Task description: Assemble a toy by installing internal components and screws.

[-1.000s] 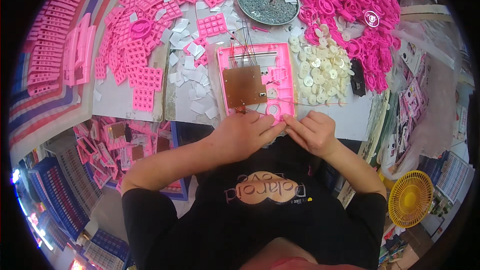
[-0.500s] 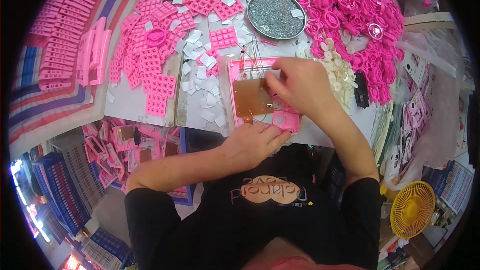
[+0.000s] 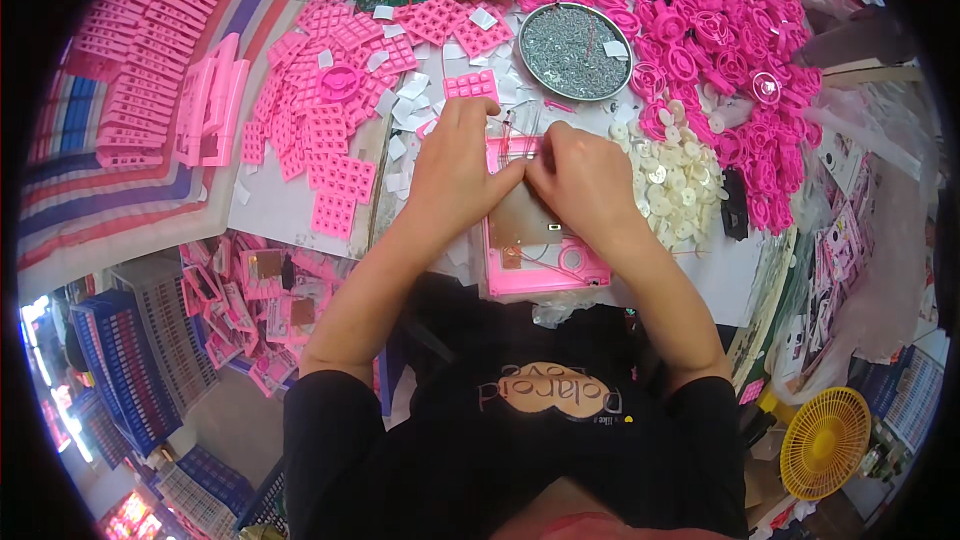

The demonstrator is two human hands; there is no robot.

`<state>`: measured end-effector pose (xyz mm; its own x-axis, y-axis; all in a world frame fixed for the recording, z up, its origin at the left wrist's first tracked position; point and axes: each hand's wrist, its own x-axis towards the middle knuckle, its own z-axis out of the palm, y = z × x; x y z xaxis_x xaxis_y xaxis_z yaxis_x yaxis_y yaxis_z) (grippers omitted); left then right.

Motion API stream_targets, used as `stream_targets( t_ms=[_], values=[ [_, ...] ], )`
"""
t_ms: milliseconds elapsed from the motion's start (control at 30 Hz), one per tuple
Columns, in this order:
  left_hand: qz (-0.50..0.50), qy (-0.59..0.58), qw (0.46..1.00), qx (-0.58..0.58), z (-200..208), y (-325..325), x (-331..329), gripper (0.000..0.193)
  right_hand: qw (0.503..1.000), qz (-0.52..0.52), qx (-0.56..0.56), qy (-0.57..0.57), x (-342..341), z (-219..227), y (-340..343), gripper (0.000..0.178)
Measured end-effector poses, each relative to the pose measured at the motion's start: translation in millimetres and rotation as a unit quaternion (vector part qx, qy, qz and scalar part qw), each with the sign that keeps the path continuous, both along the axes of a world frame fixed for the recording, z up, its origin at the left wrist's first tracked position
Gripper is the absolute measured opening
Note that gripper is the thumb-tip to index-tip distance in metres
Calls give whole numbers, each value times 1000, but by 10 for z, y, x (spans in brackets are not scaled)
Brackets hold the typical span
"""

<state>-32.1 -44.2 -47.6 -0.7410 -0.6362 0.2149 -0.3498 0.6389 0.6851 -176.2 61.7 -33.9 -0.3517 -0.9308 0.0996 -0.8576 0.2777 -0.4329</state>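
We are finding the pink rectangular plastic housing [image 3: 545,284] lying on the white tabletop [image 3: 715,285], close to the near edge, between the two forearms. A flat brown circuit board [image 3: 520,228] is sitting inside it, with thin dark wires [image 3: 511,128] rising at the far end.

We are judging the housing to be light and stiff, its smooth walls likely slippery; the outer side walls are offering the safest hold. The board is presumably rigid and best held by its edges, while the fine wires and their joints are appearing fragile and unsuited to pulling.

Both forearms are extending from the near side and converging over the housing. The left hand [image 3: 452,162] is pointing its fingers far, tips bent, with the thumb spreading away from them to the right, over the board; we are seeing nothing held. The right hand [image 3: 585,172] is curling inward above the far right part, knuckles up, thumb near the left thumb; its fingertips are hidden, so we are unable to tell whether they are pinching anything.
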Motion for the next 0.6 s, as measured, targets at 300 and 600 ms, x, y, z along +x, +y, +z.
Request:
stream_targets(
  t_ms=[300, 600],
  values=[
    [8, 40, 999, -7, -58, -9, 12, 41, 955, 191, -218, -66, -12, -34, 313, 22],
    [5, 64, 990, -126, -64, -3, -75, 15, 925, 349, -64, -135, -281, 164, 371, 36]
  ],
)
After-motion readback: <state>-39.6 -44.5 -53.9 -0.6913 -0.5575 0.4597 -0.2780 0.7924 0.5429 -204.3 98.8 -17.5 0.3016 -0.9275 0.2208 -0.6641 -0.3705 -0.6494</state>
